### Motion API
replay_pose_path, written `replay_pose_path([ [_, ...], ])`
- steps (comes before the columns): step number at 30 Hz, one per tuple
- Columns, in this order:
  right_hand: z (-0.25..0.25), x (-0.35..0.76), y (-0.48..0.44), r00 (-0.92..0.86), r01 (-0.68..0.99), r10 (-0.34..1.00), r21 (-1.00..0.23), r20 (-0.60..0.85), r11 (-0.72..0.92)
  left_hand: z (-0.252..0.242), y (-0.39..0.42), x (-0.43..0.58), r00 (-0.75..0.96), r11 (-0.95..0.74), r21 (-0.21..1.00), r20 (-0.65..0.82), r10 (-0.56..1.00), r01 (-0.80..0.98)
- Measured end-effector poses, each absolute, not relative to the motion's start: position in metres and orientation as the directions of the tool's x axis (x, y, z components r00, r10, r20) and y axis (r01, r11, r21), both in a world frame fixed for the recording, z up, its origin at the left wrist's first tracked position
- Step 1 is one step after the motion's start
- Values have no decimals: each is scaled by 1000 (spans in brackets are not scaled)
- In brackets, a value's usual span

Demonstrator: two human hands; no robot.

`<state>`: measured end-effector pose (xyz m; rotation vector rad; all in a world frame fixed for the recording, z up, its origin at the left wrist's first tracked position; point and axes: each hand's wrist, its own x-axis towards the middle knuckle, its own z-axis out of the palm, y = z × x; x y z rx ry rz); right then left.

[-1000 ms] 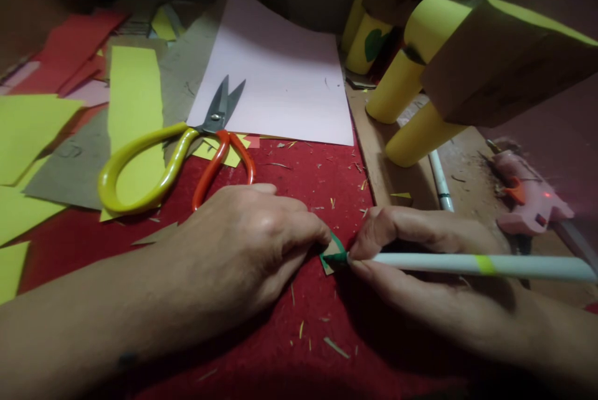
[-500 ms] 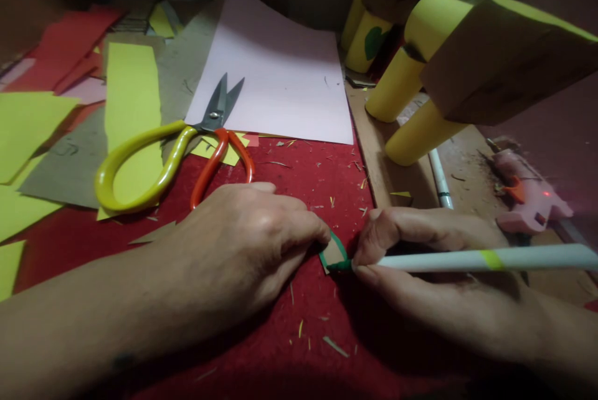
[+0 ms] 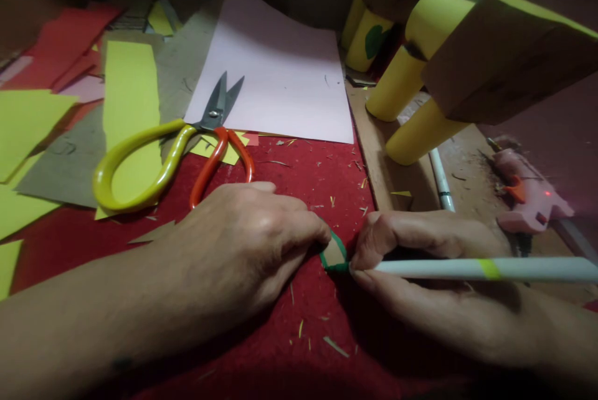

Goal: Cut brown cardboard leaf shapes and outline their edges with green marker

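My right hand (image 3: 420, 288) pinches a white felt-tip marker (image 3: 443, 268) with a yellow band, held almost level. Its green tip touches the lower edge of a small piece of brown cardboard (image 3: 333, 254) that has a green border. My left hand (image 3: 271, 241) is closed at the piece's upper left, its fingertips pressing it to the red surface (image 3: 299, 362) and hiding part of it. Just beyond the left hand lie scissors (image 3: 213, 114) with one yellow and one red handle, blades slightly apart.
A pale pink sheet (image 3: 280, 76) lies at the back. Yellow paper (image 3: 132, 82), red paper (image 3: 70, 42) and cardboard scraps fill the left. At the right stand yellow tubes (image 3: 395, 85) joined to a cardboard box (image 3: 509, 63), near a pink glue gun (image 3: 527, 191) with a lit red light.
The marker tip has shifted slightly left and down along the cardboard's lower edge, and that edge now looks green. The left hand stays in place.
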<state>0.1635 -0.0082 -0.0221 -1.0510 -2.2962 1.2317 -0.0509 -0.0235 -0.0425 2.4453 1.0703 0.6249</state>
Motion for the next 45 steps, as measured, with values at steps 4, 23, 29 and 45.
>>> replay_pose_path([
  [4,-21,164,-7,-676,468,731,-822,-98,323,-43,-23,-51,602,-631,513,250,759,582],
  [23,-23,162,-10,-658,439,752,-831,-38,341,-43,-23,-51,600,-624,519,242,763,584],
  [29,-24,166,-9,-641,455,748,-871,-173,188,-44,-25,-51,604,-633,518,254,756,575],
  [45,-23,167,-10,-635,463,757,-860,-154,214,-44,-25,-52,602,-630,525,253,757,572],
])
